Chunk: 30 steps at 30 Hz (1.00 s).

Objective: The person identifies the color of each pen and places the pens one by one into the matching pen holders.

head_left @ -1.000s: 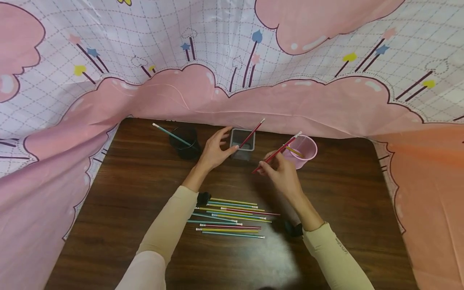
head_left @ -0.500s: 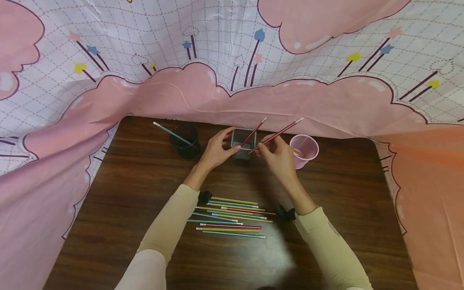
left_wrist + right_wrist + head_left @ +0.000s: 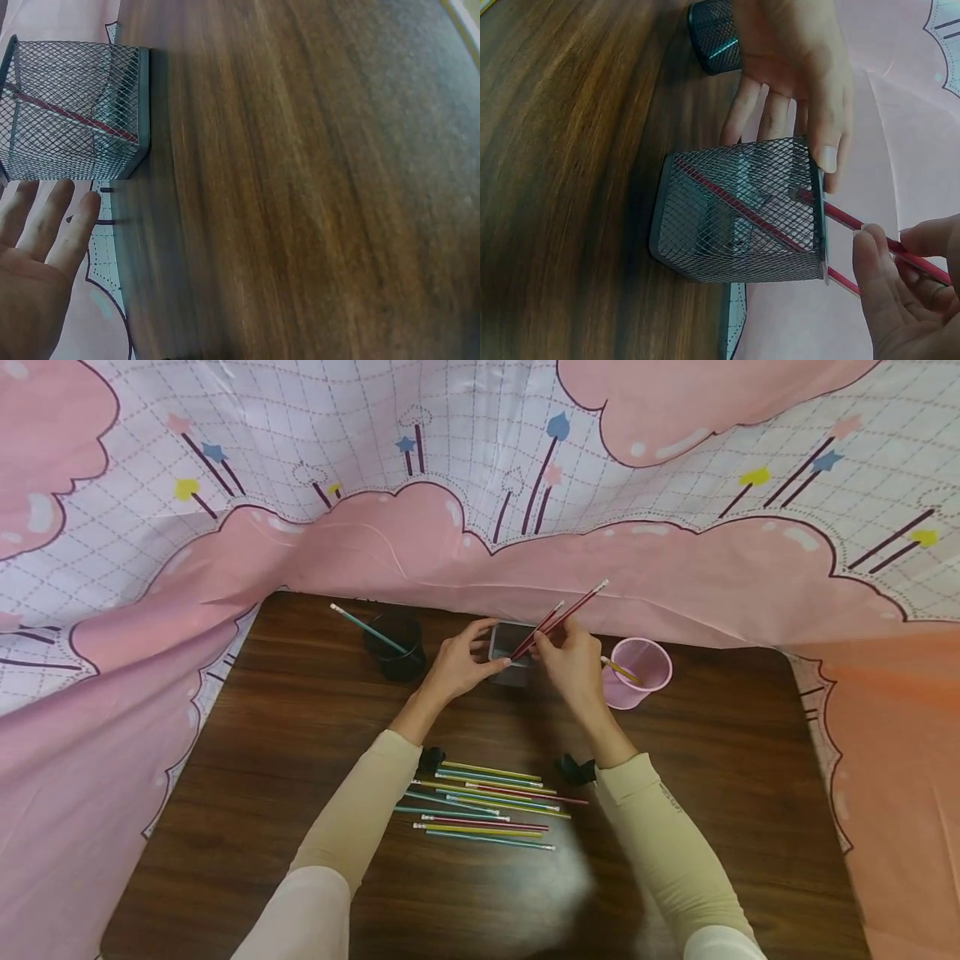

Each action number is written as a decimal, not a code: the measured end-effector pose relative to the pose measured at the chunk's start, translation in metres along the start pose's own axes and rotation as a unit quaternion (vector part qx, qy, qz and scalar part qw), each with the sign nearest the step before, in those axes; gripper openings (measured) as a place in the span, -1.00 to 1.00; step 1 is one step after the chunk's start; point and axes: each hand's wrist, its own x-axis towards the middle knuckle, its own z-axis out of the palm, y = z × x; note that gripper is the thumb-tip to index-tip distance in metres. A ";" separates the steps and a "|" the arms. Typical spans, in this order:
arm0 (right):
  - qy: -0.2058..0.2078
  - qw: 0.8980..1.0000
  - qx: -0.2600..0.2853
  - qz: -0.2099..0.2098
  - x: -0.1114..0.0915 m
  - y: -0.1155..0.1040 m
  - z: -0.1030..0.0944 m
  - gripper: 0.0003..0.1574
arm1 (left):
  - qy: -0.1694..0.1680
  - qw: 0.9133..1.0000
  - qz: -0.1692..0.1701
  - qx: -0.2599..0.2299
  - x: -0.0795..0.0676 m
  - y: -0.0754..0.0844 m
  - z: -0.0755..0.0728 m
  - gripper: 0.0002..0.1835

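Shifted leftward, the right hand [image 3: 572, 668] pinches a red pencil [image 3: 581, 602] at the mesh holder [image 3: 694, 247], left hand [image 3: 459, 665] alongside with fingers spread; insertion, apparently underway, requires lowering, then release.

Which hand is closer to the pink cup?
Right. The right hand is just left of the pink cup, holding a red pencil; the left hand is farther away, at the square cup.
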 end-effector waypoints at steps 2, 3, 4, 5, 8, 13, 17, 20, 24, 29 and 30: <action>0.002 1.000 -0.016 0.001 0.001 0.001 -0.001 -0.84 | 0.003 1.000 0.001 -0.002 0.002 0.000 0.001 -0.21; 0.002 1.000 -0.023 0.002 0.002 0.002 -0.001 -0.84 | 0.004 1.000 0.001 -0.003 0.002 0.000 0.001 -0.21; 0.002 0.999 -0.032 0.002 0.002 0.003 -0.001 -0.83 | 0.005 1.000 0.001 -0.003 0.002 0.000 0.001 -0.21; -0.001 0.999 -0.041 0.005 0.002 0.004 -0.002 -0.82 | 0.005 1.000 0.000 -0.002 0.003 0.001 0.001 -0.21; -0.016 0.998 -0.055 0.011 0.001 0.005 -0.003 -0.76 | 0.007 1.000 -0.002 0.000 0.002 0.002 0.000 -0.22; -0.032 0.998 -0.056 0.021 -0.001 0.007 -0.004 -0.66 | 0.010 1.000 -0.004 0.002 0.000 0.003 0.000 -0.23; -0.024 0.998 -0.062 0.017 -0.003 0.009 -0.005 -0.64 | 0.007 1.000 -0.009 0.002 -0.001 0.002 0.001 -0.23; -0.023 0.997 -0.072 0.013 -0.006 0.010 -0.007 -0.58 | 0.004 1.000 -0.014 0.001 -0.003 0.001 0.001 -0.23; -0.036 0.995 -0.088 0.022 -0.013 0.013 -0.008 -0.45 | 0.003 1.000 -0.015 0.001 -0.006 0.000 0.002 -0.23; -0.046 0.993 -0.100 0.040 -0.017 0.016 -0.011 -0.25 | 0.001 1.000 -0.014 0.008 -0.003 0.001 0.001 -0.22; -0.045 0.993 -0.101 0.041 -0.017 0.016 -0.012 -0.27 | 0.001 1.000 -0.012 0.010 -0.002 0.001 0.001 -0.22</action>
